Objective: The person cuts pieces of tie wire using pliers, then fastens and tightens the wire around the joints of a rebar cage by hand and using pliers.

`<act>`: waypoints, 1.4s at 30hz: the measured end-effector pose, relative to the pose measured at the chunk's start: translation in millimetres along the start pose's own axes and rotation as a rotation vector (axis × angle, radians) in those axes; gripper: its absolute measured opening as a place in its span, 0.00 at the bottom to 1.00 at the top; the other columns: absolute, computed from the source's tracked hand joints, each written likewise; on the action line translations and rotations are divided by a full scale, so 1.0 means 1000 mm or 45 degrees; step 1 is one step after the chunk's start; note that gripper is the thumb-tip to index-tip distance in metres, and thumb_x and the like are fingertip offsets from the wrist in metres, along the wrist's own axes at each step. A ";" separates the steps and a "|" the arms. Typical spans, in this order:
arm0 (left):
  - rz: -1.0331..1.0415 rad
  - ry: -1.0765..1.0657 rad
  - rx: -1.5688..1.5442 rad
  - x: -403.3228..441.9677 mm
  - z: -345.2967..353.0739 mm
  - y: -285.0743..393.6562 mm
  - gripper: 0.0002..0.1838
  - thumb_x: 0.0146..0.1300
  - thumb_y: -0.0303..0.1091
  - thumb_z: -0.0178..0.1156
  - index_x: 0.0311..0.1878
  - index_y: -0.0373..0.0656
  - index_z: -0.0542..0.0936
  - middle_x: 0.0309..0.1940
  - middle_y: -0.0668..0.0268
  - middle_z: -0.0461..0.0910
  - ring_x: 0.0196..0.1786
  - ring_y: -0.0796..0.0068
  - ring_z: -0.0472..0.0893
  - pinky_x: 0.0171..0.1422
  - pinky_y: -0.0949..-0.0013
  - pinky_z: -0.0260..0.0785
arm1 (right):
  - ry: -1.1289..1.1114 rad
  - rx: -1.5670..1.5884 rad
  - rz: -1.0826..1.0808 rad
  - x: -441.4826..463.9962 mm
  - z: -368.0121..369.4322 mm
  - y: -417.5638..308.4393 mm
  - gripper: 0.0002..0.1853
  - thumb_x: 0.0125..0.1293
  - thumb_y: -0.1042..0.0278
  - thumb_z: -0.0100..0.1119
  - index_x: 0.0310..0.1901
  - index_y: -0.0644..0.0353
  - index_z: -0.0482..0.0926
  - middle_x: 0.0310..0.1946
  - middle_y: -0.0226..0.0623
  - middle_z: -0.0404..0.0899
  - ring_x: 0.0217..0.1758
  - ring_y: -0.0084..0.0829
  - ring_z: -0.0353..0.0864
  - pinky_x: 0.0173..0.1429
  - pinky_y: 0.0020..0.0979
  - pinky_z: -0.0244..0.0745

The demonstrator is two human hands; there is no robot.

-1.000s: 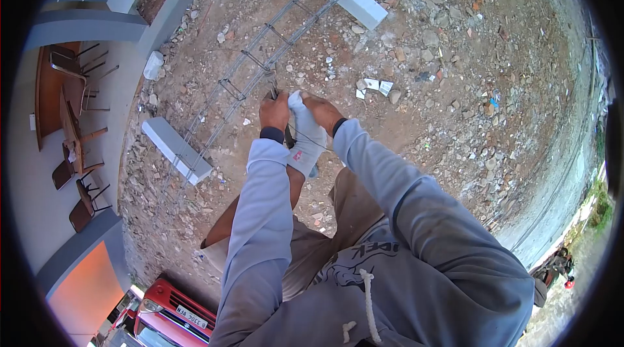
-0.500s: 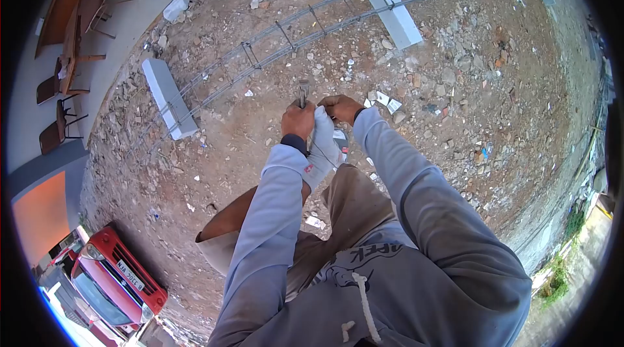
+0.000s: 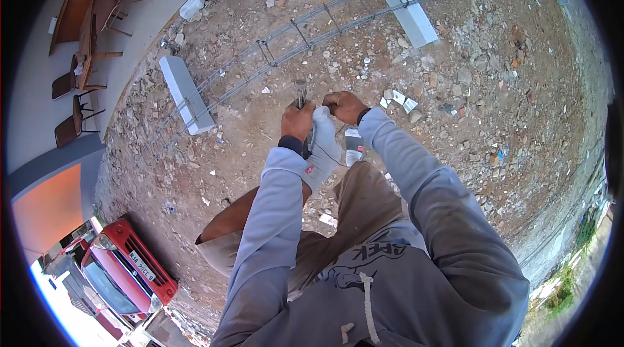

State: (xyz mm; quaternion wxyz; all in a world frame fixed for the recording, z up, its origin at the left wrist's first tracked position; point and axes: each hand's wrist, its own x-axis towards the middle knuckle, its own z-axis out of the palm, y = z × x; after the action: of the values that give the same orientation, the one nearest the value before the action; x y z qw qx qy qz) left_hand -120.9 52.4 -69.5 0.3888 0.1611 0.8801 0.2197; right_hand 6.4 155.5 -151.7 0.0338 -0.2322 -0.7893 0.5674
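My left hand (image 3: 298,121) is closed around a metal hand tool (image 3: 301,92) whose broad head sticks out past the fist; its exact kind is hard to make out. Against that hand is my raised foot in a white sock (image 3: 324,142). My right hand (image 3: 344,108) has its fingers curled together by the sock's toe, and what they pinch is hidden. A thin dark wire-like strand (image 3: 329,156) crosses the sock. My other foot, in a grey and white sock (image 3: 353,145), is on the ground.
A long rebar cage (image 3: 305,41) lies across pale blocks (image 3: 185,95) (image 3: 406,9) ahead. Rubble and white tile pieces (image 3: 400,100) litter the dirt. Chairs (image 3: 71,123) and a wooden table (image 3: 88,48) stand on the left, above a red car (image 3: 133,269).
My view has shifted slightly, so the surroundings sit farther right. My right hand has moved slightly right and more of my other foot shows. My left hand keeps its grip on the tool.
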 end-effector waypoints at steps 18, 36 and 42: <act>0.224 0.204 0.124 0.016 -0.006 0.057 0.25 0.52 0.50 0.57 0.34 0.31 0.81 0.36 0.42 0.80 0.45 0.48 0.79 0.51 0.60 0.68 | -0.171 1.111 0.398 0.018 -0.063 -0.024 0.17 0.53 0.75 0.56 0.46 0.64 0.79 0.43 0.39 0.80 0.47 0.33 0.80 0.55 0.33 0.75; 0.221 0.095 -0.010 0.027 0.005 0.052 0.25 0.51 0.49 0.56 0.41 0.35 0.80 0.40 0.42 0.79 0.49 0.44 0.77 0.56 0.56 0.66 | 0.562 -0.208 0.277 0.017 -0.055 -0.016 0.10 0.50 0.64 0.59 0.33 0.56 0.83 0.33 0.44 0.82 0.41 0.42 0.81 0.49 0.37 0.74; 0.207 0.107 0.057 0.017 0.005 0.064 0.25 0.51 0.49 0.56 0.40 0.34 0.80 0.39 0.42 0.79 0.49 0.44 0.77 0.56 0.56 0.66 | 0.250 -0.316 0.182 0.024 -0.071 -0.009 0.11 0.50 0.64 0.54 0.33 0.58 0.82 0.38 0.48 0.81 0.46 0.46 0.79 0.51 0.41 0.73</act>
State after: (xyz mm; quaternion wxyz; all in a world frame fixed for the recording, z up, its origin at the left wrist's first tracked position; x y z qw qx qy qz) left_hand -121.4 116.4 -49.8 0.3286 0.2314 0.8844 0.2373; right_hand 4.4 225.8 -123.5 0.0413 -0.3444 -0.8276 0.4413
